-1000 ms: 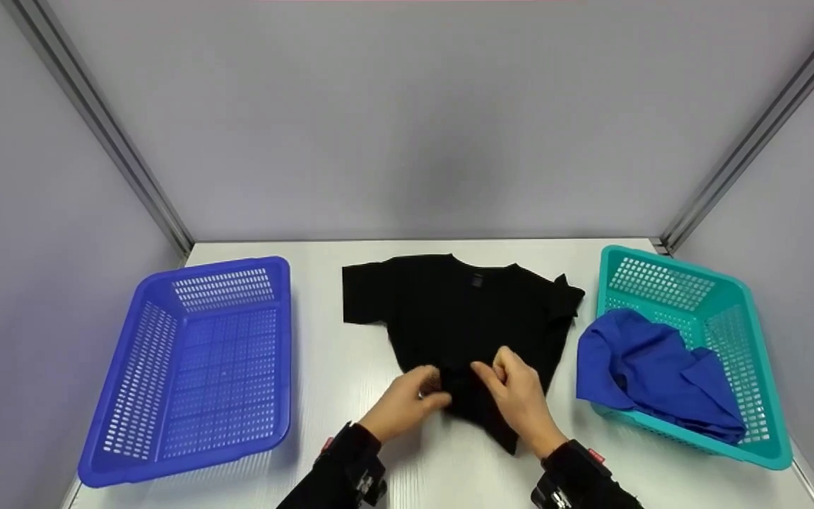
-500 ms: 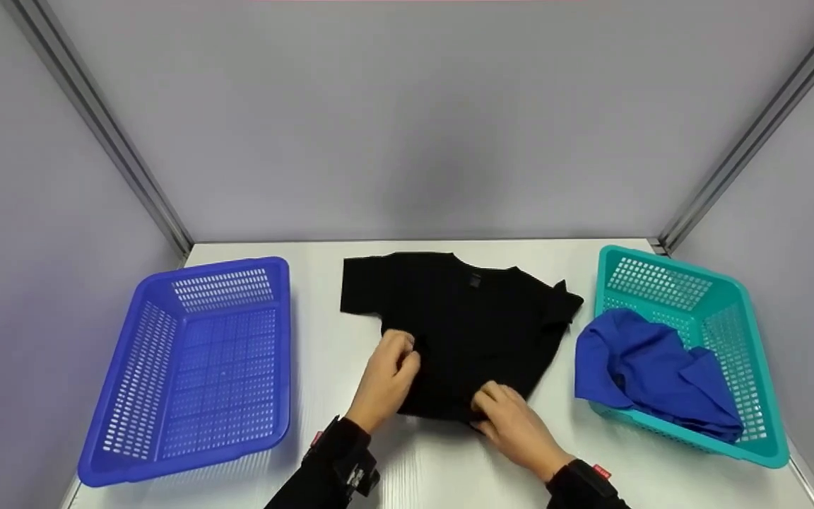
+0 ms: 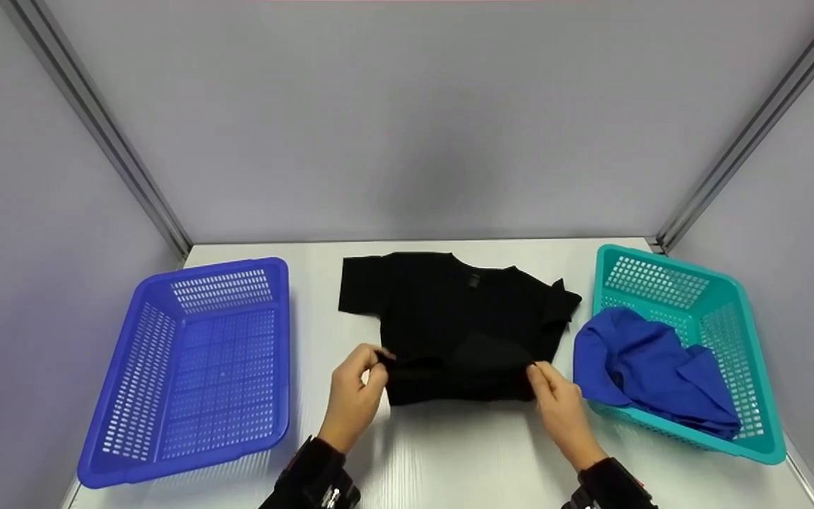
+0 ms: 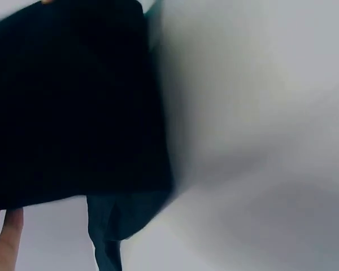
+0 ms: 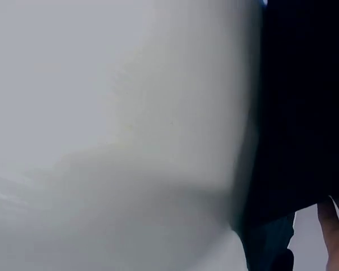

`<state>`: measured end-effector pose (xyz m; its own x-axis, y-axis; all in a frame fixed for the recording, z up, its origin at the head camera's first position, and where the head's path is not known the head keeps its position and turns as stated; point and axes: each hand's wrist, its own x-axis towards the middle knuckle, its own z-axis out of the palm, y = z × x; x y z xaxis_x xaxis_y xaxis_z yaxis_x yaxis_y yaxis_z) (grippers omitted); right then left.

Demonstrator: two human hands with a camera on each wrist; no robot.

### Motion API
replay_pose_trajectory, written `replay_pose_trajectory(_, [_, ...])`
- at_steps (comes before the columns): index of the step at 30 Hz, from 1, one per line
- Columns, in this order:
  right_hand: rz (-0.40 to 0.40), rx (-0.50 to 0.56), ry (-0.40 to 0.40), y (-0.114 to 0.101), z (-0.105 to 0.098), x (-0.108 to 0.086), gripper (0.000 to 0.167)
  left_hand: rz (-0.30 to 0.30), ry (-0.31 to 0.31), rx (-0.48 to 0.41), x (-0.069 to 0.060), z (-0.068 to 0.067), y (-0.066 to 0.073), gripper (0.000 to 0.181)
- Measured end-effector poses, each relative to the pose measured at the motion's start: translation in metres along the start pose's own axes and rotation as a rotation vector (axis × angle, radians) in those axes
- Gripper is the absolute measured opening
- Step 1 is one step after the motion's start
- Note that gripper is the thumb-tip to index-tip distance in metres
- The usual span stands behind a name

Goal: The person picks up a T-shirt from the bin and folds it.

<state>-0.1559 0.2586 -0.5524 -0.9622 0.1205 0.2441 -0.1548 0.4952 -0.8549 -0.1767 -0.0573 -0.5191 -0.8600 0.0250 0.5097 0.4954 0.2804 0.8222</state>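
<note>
A black T-shirt [image 3: 442,304] lies on the white table with its neckline toward the back wall. Its lower part is raised off the table and bends over toward the collar. My left hand [image 3: 354,396] pinches the hem at its left corner, and my right hand [image 3: 561,410] pinches it at the right corner. Dark cloth [image 4: 73,113] fills much of the left wrist view, with part of the hand at the lower left edge. In the right wrist view the shirt [image 5: 305,113] hangs at the right, above some fingers [image 5: 332,231].
On the left stands a blue plastic basket [image 3: 280,353] with nothing in it. A teal basket [image 3: 767,375] at the right holds a crumpled blue cloth [image 3: 654,375] that hangs over its near left rim. Grey panels [image 3: 421,127] enclose the table.
Both hands have moved apart to the two sides of the shirt's hem. The shirt's lower edge, earlier bunched then flat, is now stretched between them and lifted.
</note>
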Motion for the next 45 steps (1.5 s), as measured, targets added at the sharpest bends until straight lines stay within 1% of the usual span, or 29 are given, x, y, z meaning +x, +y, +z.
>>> replay_pose_trajectory(2, [0.028, 0.051, -0.037, 0.000, -0.003, -0.001, 0.026, 0.041, -0.011, 0.024, -0.005, -0.003, 0.001, 0.031])
replay_pose_trajectory(3, [0.025, 0.069, -0.072, 0.000, -0.005, -0.003, 0.027, 0.054, -0.033, 0.038, -0.008, -0.004, 0.002, 0.031])
replay_pose_trajectory(4, [0.016, 0.084, -0.111, 0.001, -0.006, -0.004, 0.029, 0.050, -0.073, 0.043, -0.010, -0.005, 0.002, 0.030])
replay_pose_trajectory(5, [0.006, 0.102, -0.165, 0.003, -0.008, -0.006, 0.031, 0.033, -0.132, 0.039, -0.012, -0.006, 0.002, 0.030])
replay_pose_trajectory(7, [-0.037, 0.117, -0.288, 0.009, -0.011, -0.010, 0.035, -0.035, -0.280, 0.047, -0.017, -0.008, 0.001, 0.027])
replay_pose_trajectory(9, [-0.044, 0.102, -0.421, 0.014, -0.011, -0.013, 0.035, -0.141, -0.453, 0.078, -0.023, -0.009, 0.000, 0.023])
replay_pose_trajectory(10, [-0.041, 0.091, -0.482, 0.017, -0.010, -0.015, 0.034, -0.200, -0.538, 0.100, -0.026, -0.009, -0.001, 0.021])
replay_pose_trajectory(11, [-0.039, 0.069, -0.536, 0.019, -0.009, -0.016, 0.032, -0.247, -0.615, 0.126, -0.029, -0.009, -0.003, 0.018])
replay_pose_trajectory(12, [-0.043, 0.036, -0.579, 0.020, -0.007, -0.018, 0.029, -0.277, -0.682, 0.164, -0.032, -0.008, -0.004, 0.016])
replay_pose_trajectory(13, [-0.047, -0.010, -0.621, 0.021, -0.005, -0.019, 0.024, -0.284, -0.738, 0.215, -0.035, -0.007, -0.006, 0.015])
replay_pose_trajectory(14, [-0.064, -0.067, -0.658, 0.022, -0.002, -0.021, 0.018, -0.270, -0.784, 0.274, -0.038, -0.005, -0.009, 0.016])
replay_pose_trajectory(15, [-0.086, -0.124, -0.695, 0.023, 0.000, -0.022, 0.019, -0.244, -0.819, 0.330, -0.041, -0.004, -0.011, 0.019])
replay_pose_trajectory(16, [-0.113, -0.181, -0.730, 0.024, 0.003, -0.024, 0.028, -0.206, -0.845, 0.393, -0.043, -0.002, -0.013, 0.025])
replay_pose_trajectory(18, [-0.176, -0.289, -0.794, 0.025, 0.007, -0.027, 0.053, -0.112, -0.881, 0.536, -0.046, 0.001, -0.017, 0.044])
replay_pose_trajectory(19, [-0.207, -0.331, -0.820, 0.025, 0.009, -0.028, 0.062, -0.067, -0.895, 0.608, -0.047, 0.002, -0.018, 0.053])
replay_pose_trajectory(20, [-0.239, -0.365, -0.839, 0.026, 0.010, -0.029, 0.066, -0.032, -0.911, 0.670, -0.048, 0.003, -0.019, 0.061])
replay_pose_trajectory(22, [-0.285, -0.415, -0.843, 0.027, 0.012, -0.029, 0.063, 0.021, -0.938, 0.764, -0.047, 0.005, -0.021, 0.069])
replay_pose_trajectory(23, [-0.303, -0.440, -0.829, 0.028, 0.013, -0.028, 0.059, 0.047, -0.942, 0.799, -0.047, 0.005, -0.022, 0.069])
replay_pose_trajectory(25, [-0.321, -0.489, -0.778, 0.031, 0.014, -0.024, 0.052, 0.103, -0.932, 0.833, -0.045, 0.007, -0.023, 0.061])
replay_pose_trajectory(29, [-0.290, -0.568, -0.681, 0.035, 0.019, -0.012, 0.047, 0.232, -0.875, 0.814, -0.043, 0.012, -0.027, 0.048])
replay_pose_trajectory(31, [-0.270, -0.598, -0.646, 0.036, 0.023, -0.007, 0.046, 0.270, -0.866, 0.808, -0.042, 0.015, -0.029, 0.048])
replay_pose_trajectory(33, [-0.265, -0.631, -0.612, 0.037, 0.027, -0.004, 0.045, 0.284, -0.870, 0.819, -0.041, 0.017, -0.033, 0.051])
replay_pose_trajectory(35, [-0.264, -0.670, -0.567, 0.036, 0.030, -0.004, 0.044, 0.275, -0.865, 0.851, -0.039, 0.017, -0.036, 0.050])
replay_pose_trajectory(36, [-0.264, -0.699, -0.540, 0.036, 0.032, -0.004, 0.044, 0.271, -0.852, 0.878, -0.038, 0.015, -0.038, 0.047])
replay_pose_trajectory(38, [-0.279, -0.783, -0.476, 0.035, 0.034, -0.007, 0.046, 0.254, -0.801, 0.941, -0.035, 0.012, -0.042, 0.038])
replay_pose_trajectory(40, [-0.313, -0.888, -0.405, 0.033, 0.037, -0.011, 0.047, 0.233, -0.709, 1.015, -0.030, 0.006, -0.048, 0.026])
replay_pose_trajectory(42, [-0.360, -1.001, -0.338, 0.028, 0.044, -0.017, 0.050, 0.184, -0.601, 1.101, -0.025, 0.001, -0.050, 0.017])
replay_pose_trajectory(43, [-0.387, -1.054, -0.306, 0.024, 0.049, -0.021, 0.051, 0.154, -0.549, 1.141, -0.023, -0.002, -0.051, 0.016])
replay_pose_trajectory(45, [-0.416, -1.124, -0.244, 0.014, 0.062, -0.029, 0.052, 0.105, -0.460, 1.210, -0.019, -0.006, -0.051, 0.020])
